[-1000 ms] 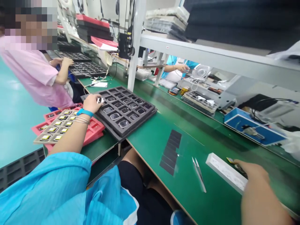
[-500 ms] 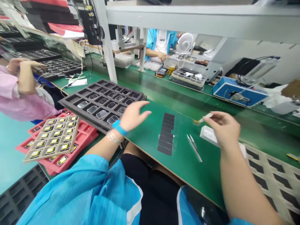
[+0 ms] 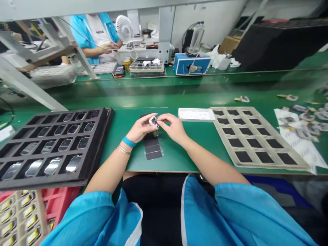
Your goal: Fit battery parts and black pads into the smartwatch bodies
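Observation:
My left hand [image 3: 139, 130] pinches a small white-and-black electronic part [image 3: 154, 121] over the middle of the bench. The fingers of my right hand [image 3: 174, 128] are closed on the part's other side. A yellow bit shows just below it, partly hidden. Beneath my hands lies a row of black adhesive sheets [image 3: 154, 152], its upper end partly covered. To the right of my right hand is a shallow white box [image 3: 196, 115] with small pieces inside. Beside that box, a beige tray [image 3: 252, 139] carries black rectangles in its pockets.
At left, a black foam tray [image 3: 99, 145] holds watch-like cases; red [image 3: 61, 201] and beige trays sit below it. Loose parts [image 3: 311, 119] lie on white paper at far right. Across the bench are a blue device [image 3: 192, 64], a fan [image 3: 123, 29] and a co-worker [image 3: 98, 37].
My view has turned right. My right hand has brought the small part from the white box to my left hand, which was open before and now grips it.

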`<state>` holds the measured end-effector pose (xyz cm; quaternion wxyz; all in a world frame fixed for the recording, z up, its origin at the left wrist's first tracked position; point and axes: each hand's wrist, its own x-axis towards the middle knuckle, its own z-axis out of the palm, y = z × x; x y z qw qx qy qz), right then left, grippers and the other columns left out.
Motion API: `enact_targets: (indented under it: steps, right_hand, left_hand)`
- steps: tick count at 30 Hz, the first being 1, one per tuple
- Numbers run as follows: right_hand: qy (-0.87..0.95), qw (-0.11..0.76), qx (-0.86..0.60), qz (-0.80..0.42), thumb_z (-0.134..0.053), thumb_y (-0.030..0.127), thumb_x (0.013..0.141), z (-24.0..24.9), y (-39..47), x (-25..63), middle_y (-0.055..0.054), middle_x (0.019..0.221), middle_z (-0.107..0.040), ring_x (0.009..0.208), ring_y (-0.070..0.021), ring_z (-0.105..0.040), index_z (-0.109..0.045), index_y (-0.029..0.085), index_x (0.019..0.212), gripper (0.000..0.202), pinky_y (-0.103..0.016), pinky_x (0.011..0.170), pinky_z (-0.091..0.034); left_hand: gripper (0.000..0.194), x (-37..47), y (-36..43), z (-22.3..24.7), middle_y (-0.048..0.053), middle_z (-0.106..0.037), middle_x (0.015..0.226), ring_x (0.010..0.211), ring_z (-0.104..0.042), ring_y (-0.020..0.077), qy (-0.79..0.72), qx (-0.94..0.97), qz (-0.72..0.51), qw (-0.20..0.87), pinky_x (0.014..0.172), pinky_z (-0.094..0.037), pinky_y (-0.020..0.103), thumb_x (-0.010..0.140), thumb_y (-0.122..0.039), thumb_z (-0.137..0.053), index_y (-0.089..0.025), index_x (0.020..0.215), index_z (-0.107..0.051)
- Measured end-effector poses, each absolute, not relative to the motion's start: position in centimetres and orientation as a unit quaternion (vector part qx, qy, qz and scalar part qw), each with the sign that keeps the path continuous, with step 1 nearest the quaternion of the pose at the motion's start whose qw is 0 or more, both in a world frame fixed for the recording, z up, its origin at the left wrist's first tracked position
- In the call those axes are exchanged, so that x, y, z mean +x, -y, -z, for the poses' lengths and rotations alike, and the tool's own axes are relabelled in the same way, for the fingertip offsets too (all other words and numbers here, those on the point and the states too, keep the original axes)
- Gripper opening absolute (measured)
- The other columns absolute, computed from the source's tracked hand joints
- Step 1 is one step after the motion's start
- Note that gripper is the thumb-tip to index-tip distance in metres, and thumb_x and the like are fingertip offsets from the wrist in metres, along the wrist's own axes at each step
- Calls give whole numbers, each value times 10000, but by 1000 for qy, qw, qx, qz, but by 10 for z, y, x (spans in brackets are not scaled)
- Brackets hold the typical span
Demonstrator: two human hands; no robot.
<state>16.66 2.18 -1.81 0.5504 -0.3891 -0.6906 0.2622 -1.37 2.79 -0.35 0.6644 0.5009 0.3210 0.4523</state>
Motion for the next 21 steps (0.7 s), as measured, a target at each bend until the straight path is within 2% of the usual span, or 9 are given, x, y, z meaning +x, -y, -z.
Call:
enact_targets:
  steps: [4,12,21]
  right_hand:
    - [747,520,-389,-142,-654,265,882,15,-12,164,-70,1015,-732,981,-195,-691,-729,205,874,96,-374,933,-556]
    - [763,512,-391,-50,-608,266,917,17,-7,161,-61,1044,-759,973,-206,-707,-749,227,895,147,-402,920,-568]
    - [764,543,-349,-11,-592,189,899,23,-11,158,-83,1019,-772,958,-204,-722,-746,190,868,158,-376,911,-584]
  left_hand:
    - [613,-13,-28,6,17,-733,979,835,-674,130,-325,491,-481,649,821,-566,262,515,-201,-927,-225,1096,-733]
    - [540,-12,-29,12,44,-736,1019,953,-688,196,-326,554,-538,546,919,-551,322,494,-238,-948,-225,995,-747]
    - [510,-12,-36,20,30,-713,966,852,-689,163,-287,603,-569,479,794,-580,274,479,-256,-961,-224,948,-760]
